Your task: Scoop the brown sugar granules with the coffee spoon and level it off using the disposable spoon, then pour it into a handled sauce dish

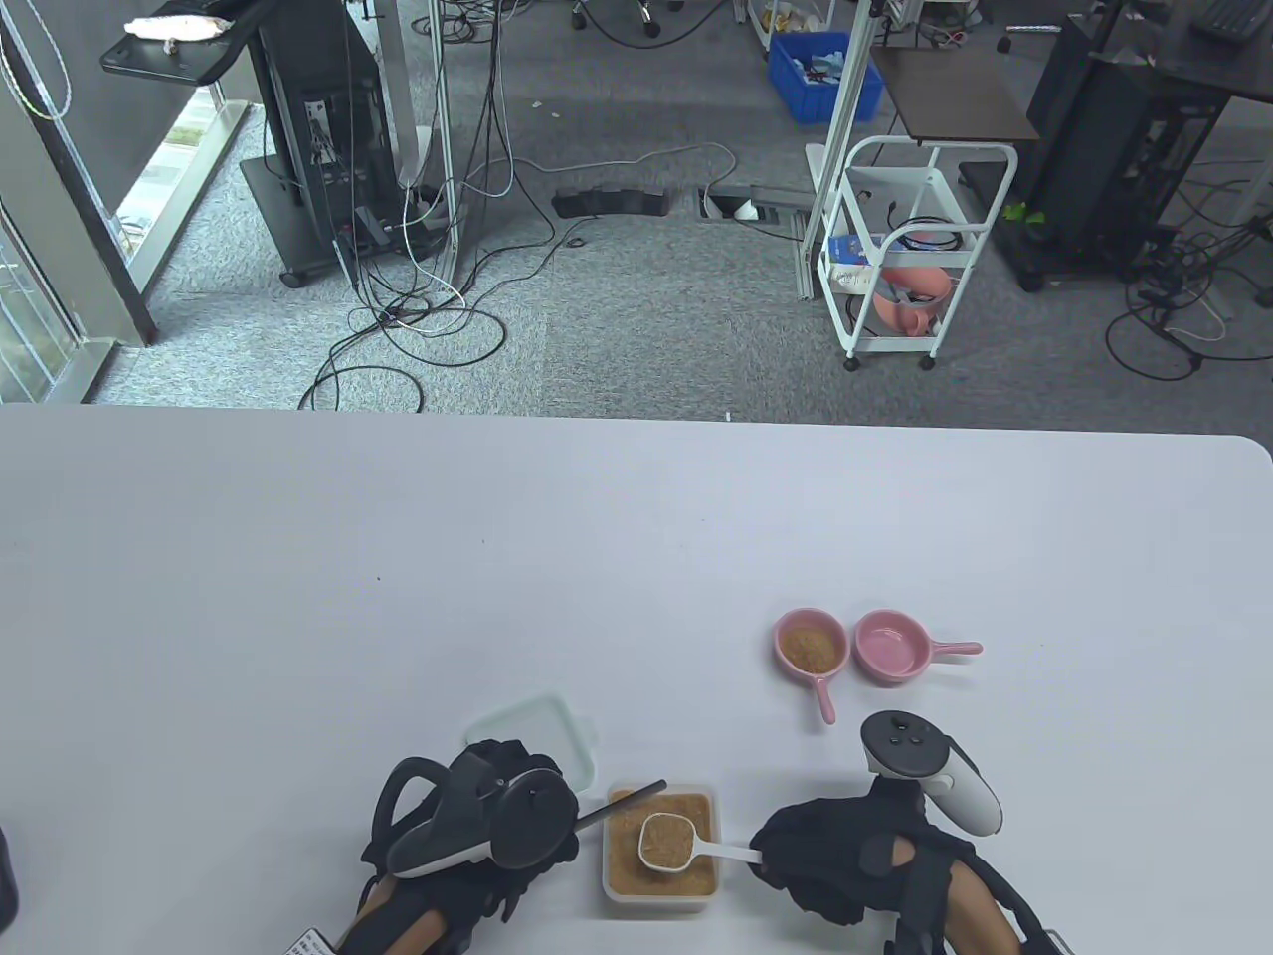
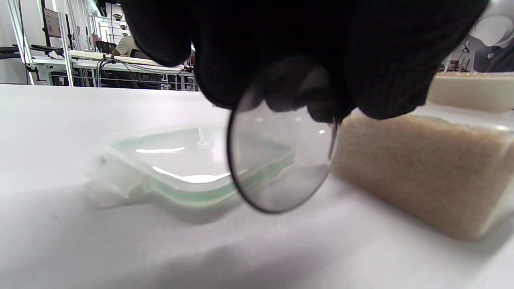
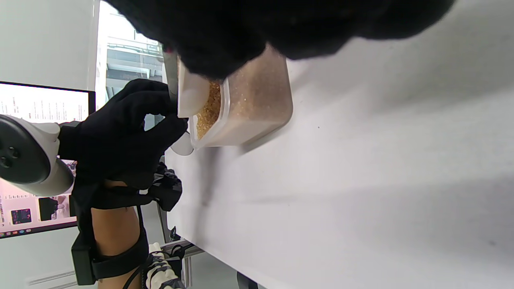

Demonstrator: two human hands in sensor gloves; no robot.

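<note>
Table view: near the front edge of the white counter (image 1: 298, 557) a clear container of brown sugar granules (image 1: 660, 844) stands between the two gloved hands. The right hand (image 1: 845, 860) pinches the handle of a white coffee spoon (image 1: 668, 841), whose bowl sits heaped with sugar over the container. The left hand (image 1: 477, 826) holds a disposable spoon by its bowl end, its dark handle (image 1: 622, 802) slanting over the container's far left corner. The container's lid (image 1: 537, 736) lies on the counter just behind the left hand. Farther right, two pink handled sauce dishes sit side by side: the left dish (image 1: 811, 652) has sugar in it, the right dish (image 1: 895, 647) shows only pink glaze.

Left wrist view: the fingers (image 2: 305, 52) curl round the clear bowl of the disposable spoon (image 2: 281, 152), with the lid (image 2: 180, 164) behind and the container (image 2: 421, 168) to the right.

Right wrist view: the view is tilted on its side; the coffee spoon (image 3: 190, 96) hangs over the container (image 3: 245, 108), the left hand (image 3: 120, 132) just beside it.
</note>
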